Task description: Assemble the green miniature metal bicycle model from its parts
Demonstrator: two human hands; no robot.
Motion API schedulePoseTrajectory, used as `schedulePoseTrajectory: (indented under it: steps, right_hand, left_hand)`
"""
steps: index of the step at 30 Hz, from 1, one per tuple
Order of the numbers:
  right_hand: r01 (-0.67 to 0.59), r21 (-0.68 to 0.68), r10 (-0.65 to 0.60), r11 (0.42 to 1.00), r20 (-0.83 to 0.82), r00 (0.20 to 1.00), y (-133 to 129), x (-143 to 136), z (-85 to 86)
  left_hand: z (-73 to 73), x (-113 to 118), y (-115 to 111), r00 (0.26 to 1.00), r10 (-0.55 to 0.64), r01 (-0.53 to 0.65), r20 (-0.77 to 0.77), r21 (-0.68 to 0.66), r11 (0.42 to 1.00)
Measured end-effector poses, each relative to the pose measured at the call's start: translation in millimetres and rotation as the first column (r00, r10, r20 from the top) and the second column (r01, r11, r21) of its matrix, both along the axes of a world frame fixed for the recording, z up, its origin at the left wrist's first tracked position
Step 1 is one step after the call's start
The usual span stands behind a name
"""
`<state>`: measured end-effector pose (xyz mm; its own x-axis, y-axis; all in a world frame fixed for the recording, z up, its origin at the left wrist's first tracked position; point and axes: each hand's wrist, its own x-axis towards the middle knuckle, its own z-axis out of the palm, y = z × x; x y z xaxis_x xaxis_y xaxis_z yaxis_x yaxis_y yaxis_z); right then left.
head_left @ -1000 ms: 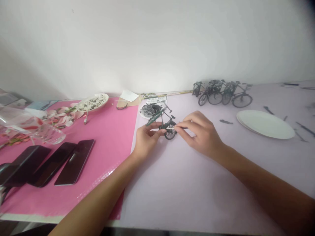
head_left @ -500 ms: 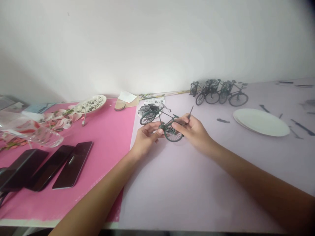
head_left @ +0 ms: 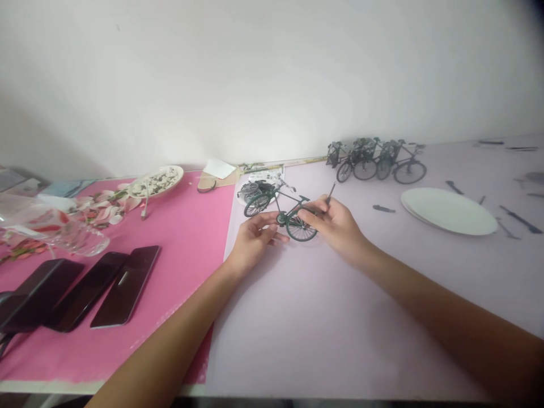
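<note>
A dark green miniature bicycle [head_left: 289,217] is held tilted above the lilac table surface, its handlebar toward the far left. My right hand [head_left: 334,225] pinches it at the rear wheel, below the saddle. A thin dark rod-like tool [head_left: 330,192] also sticks up from between the right fingers; its kind I cannot make out. My left hand [head_left: 254,238] is beside the crank and pedal. Its fingertips reach the bicycle's underside near the pedal, and the thumb is apart from the frame. Part of the rear wheel is hidden by the right fingers.
Several finished-looking miniature bicycles [head_left: 378,161] stand by the wall. A white oval plate [head_left: 450,211] and small dark parts [head_left: 383,208] lie to the right. Behind the held bicycle is a dish of wheels [head_left: 257,190]. Phones [head_left: 127,289] and a clear plastic cup [head_left: 80,232] lie left.
My left thumb has come away from the crank, and the left fingers have spread a little. The bicycle has shifted slightly right, still in my right hand.
</note>
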<state>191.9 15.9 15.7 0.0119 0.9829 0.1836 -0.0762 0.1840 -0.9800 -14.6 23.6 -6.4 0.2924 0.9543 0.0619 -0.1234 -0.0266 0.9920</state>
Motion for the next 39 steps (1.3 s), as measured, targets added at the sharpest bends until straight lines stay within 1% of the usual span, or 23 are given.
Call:
schedulePoseTrajectory:
  steps: [18,24,28,34,37,39]
  right_hand:
    - [0.004,0.001,-0.004,1.0,0.043,0.999,0.6,1.4,0.7]
    - [-0.009,-0.005,0.009,1.0,0.033,0.999,2.2,3.4,0.5]
    - [-0.01,-0.007,0.01,1.0,0.034,0.999,0.8,3.4,3.0]
    - [0.043,0.017,-0.043,0.999,0.04,0.998,0.2,2.7,6.0]
    - [0.09,0.078,-0.094,0.993,0.058,0.994,3.5,4.5,1.6]
    - [0.145,0.144,-0.162,0.979,0.114,0.98,4.6,6.1,-1.4]
  left_hand:
    - [-0.8,2.1,-0.3,0.999,0.043,-0.043,-0.021,-0.013,0.999]
    - [-3.2,1.4,0.0,0.999,0.034,-0.034,-0.012,-0.006,0.999]
    - [-0.3,1.5,-0.7,0.999,0.041,-0.041,-0.021,-0.009,0.999]
    - [4.8,0.7,-2.7,0.995,0.081,-0.082,-0.056,-0.02,0.996]
    - [5.3,1.4,-4.1,0.99,0.113,-0.118,-0.08,-0.061,0.991]
    - [6.4,3.7,-7.1,0.987,0.127,-0.136,-0.095,-0.099,0.986]
